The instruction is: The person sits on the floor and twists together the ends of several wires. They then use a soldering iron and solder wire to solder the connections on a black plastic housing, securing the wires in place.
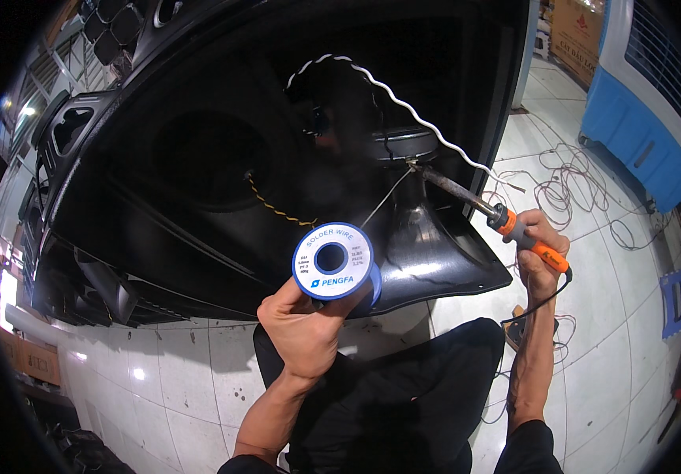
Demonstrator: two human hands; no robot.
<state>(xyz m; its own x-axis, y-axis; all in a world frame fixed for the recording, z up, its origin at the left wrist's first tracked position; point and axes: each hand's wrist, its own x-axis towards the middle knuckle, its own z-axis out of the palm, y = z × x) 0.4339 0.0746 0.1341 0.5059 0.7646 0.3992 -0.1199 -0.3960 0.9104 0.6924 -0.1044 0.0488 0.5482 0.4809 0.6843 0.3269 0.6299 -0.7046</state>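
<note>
My left hand [301, 338] is closed around a white and blue spool of solder wire [307, 265]. From the spool a thin strand of solder [388, 197] runs up to a small terminal on a round black driver [408, 148]. In my right hand [544, 251] is an orange and grey soldering iron [514, 230], its fingers wrapped round the handle. The iron's tip meets the strand's end at that terminal, or very near it. A black flared horn [415, 249] extends below the driver. A white twisted wire [396, 99] arches over it, its loose end right of the iron.
The horn lies against a large black speaker cabinet [151, 87]. A yellow-and-black twisted wire [265, 203] comes out of a round opening. Tangled thin cables [573, 189] lie on the white tiled floor [601, 300]. A blue and grey unit [621, 130] stands at right.
</note>
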